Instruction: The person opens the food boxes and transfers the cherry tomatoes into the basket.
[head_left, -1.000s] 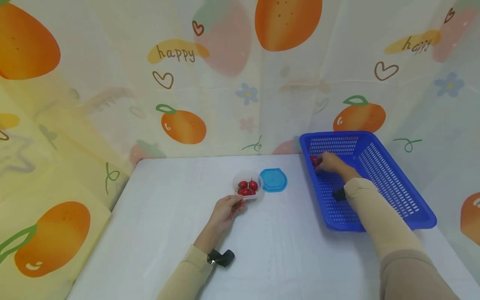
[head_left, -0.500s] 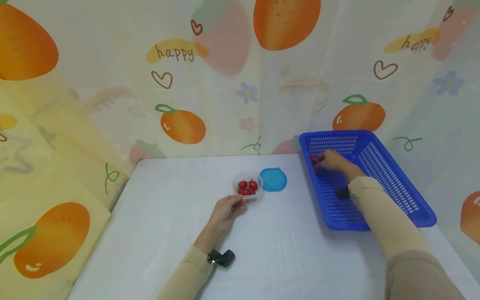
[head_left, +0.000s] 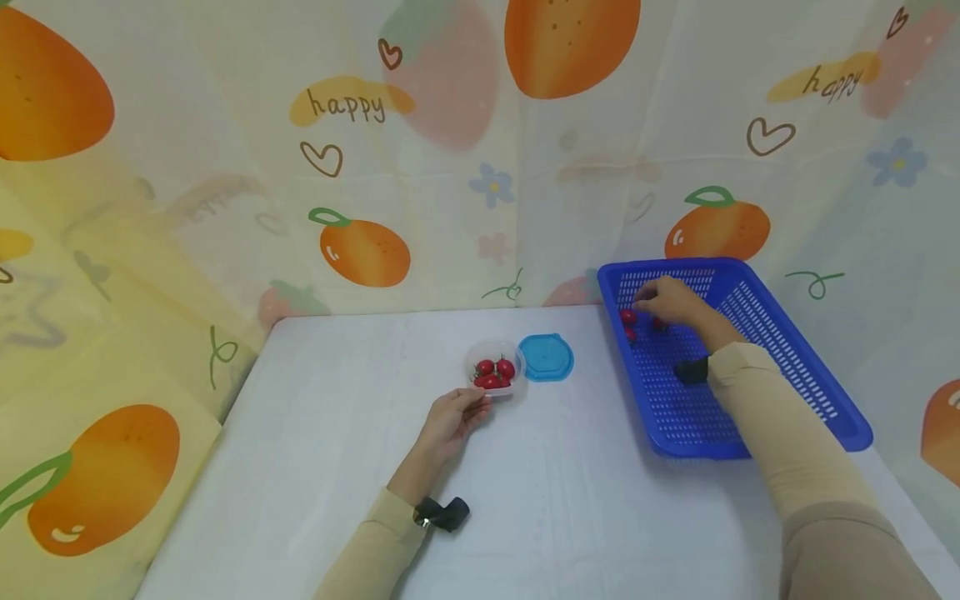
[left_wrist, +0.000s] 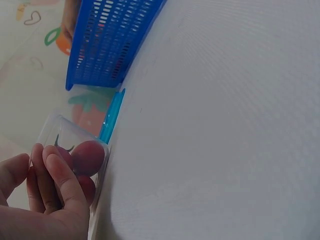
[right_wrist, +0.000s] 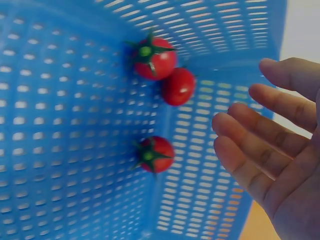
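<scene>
My left hand (head_left: 452,418) pinches the near rim of a small clear plastic container (head_left: 491,349) between thumb and fingers. Several red cherry tomatoes (head_left: 506,368) lie inside it; the left wrist view shows some tomatoes (left_wrist: 89,157) behind the fingers. On the right, my right hand (head_left: 672,302) is over the far end of a blue perforated basket (head_left: 667,425), its fingers spread and holding nothing in the right wrist view. Three cherry tomatoes lie in the basket: a green-stemmed tomato (right_wrist: 156,57), a tomato (right_wrist: 178,86) touching it and a separate tomato (right_wrist: 156,154).
A light-blue lid (head_left: 546,357) lies beside the container, between it and the basket. All stand on a white-covered table (head_left: 337,400). A fruit-patterned cloth (head_left: 435,217) hangs at the back and left.
My right hand has drawn up and back from the tomatoes in the basket, so more of them show. My left hand and the container have stayed in place.
</scene>
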